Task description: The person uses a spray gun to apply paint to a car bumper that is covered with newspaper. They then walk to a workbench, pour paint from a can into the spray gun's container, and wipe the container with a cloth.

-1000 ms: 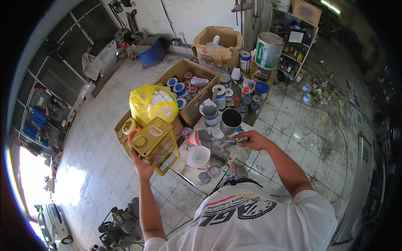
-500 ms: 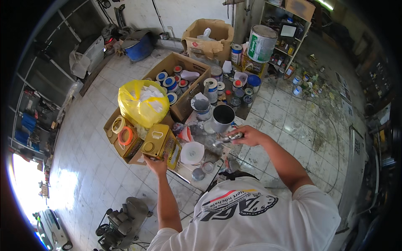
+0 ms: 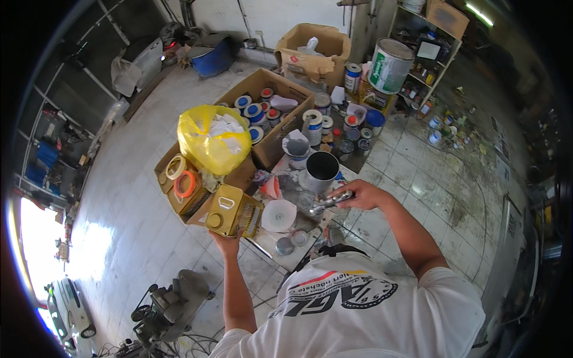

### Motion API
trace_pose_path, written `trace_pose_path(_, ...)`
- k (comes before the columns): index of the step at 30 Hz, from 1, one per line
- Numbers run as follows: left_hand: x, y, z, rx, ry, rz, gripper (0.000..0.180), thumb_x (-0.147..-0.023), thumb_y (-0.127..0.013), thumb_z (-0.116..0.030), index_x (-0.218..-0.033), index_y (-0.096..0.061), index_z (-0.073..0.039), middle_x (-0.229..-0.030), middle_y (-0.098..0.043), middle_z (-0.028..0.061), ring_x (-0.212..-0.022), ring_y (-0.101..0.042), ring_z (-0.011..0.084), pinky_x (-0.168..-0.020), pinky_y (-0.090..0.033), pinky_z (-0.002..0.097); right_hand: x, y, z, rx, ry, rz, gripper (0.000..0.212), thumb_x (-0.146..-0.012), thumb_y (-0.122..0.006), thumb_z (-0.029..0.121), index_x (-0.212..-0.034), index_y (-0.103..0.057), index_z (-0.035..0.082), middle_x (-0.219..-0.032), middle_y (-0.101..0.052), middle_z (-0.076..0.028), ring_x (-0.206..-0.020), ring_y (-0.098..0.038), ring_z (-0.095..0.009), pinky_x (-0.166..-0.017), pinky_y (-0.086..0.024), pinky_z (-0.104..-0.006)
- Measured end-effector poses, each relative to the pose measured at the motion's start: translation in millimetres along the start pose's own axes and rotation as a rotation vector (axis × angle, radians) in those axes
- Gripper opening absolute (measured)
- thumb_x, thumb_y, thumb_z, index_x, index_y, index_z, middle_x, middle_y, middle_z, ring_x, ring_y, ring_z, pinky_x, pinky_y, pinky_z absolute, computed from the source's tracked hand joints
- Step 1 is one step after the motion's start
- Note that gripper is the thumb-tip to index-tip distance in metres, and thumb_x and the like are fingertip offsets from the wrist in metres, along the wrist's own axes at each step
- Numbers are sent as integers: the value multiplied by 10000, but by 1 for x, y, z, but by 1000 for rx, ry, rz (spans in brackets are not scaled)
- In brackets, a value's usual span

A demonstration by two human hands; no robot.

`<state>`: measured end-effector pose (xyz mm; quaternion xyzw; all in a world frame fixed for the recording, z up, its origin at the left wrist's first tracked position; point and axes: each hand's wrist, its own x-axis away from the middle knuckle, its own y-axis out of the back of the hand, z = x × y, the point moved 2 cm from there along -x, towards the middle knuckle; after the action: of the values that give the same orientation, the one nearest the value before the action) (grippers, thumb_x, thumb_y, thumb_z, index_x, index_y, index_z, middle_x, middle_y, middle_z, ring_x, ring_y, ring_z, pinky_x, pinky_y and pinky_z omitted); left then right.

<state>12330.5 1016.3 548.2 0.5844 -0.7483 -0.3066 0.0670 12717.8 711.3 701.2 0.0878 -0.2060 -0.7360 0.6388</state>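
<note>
My left hand (image 3: 227,241) is closed on the near lower side of a gold rectangular solvent tin (image 3: 234,209), which leans toward me with its round cap on top. In my right hand (image 3: 365,196) is a silver metal spray gun (image 3: 328,203), its end pointing left over the bench. Just beyond the gun stands a grey, open-topped pot (image 3: 322,167), dark inside. A translucent white plastic cup (image 3: 279,215) sits between the tin and the gun. Two small round lids, one a grey lid (image 3: 285,245), lie near the bench's front edge.
Left of the bench, a cardboard box holds a yellow bag (image 3: 213,140) and an orange tape roll (image 3: 186,184). Behind are a carton (image 3: 262,156) of paint cans and a large green-and-white can (image 3: 391,65). A compressor-like machine (image 3: 170,304) stands on the floor at lower left.
The gold tin has come nearer to me and tilts more, with my left hand under its near side. The spray gun stays close to the grey pot. The whole view has shifted slightly.
</note>
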Motion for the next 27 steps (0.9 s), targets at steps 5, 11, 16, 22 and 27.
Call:
trace_pose_path(5,1,-5,-7,-9,31,33,1096,-619,-991,-143,-1468,-307,-26,-1367,-550,182,-1245,-572,337,-1065,-460,474,-8,-4,-10,3,15,-15,469,-890,-806,96,-1337,-713,202,-1203,-765,-70,-1083,-706,-192,-965,-519,-327)
trace_pose_path(11,0,7,7,24,-8,11,1107,-624,-990,-130,-1472,-285,-32,-1384,-528,167,-1253,-554,314,-1069,-454,455,-33,-12,-3,85,126,-96,411,-912,-798,156,-1314,-716,187,-1138,-751,-114,-1087,-702,-271,-955,-531,-371)
trace_pose_path(16,0,-6,0,94,72,69,1123,-634,-983,-116,-1484,-252,-38,-1409,-502,167,-1285,-522,295,-1099,-435,442,-75,12,-23,316,-92,-344,413,-987,-697,328,-1386,-640,241,-961,-747,-146,-944,-727,-330,-849,-553,-449)
trace_pose_path(22,-3,-4,-6,24,71,60,1123,-625,-981,-115,-1482,-259,-46,-1402,-519,171,-1280,-540,311,-1090,-446,444,-141,55,-38,505,-225,-447,410,-1025,-612,398,-1417,-584,284,-959,-747,-152,-940,-724,-374,-797,-557,-504)
trace_pose_path(27,-2,0,-13,52,56,30,1096,-613,-975,-99,-1465,-287,-51,-1386,-532,171,-1274,-546,318,-1080,-455,451,-165,64,-39,544,-311,-424,424,-1032,-599,394,-1435,-532,277,-1089,-740,-161,-1019,-714,-374,-823,-555,-506)
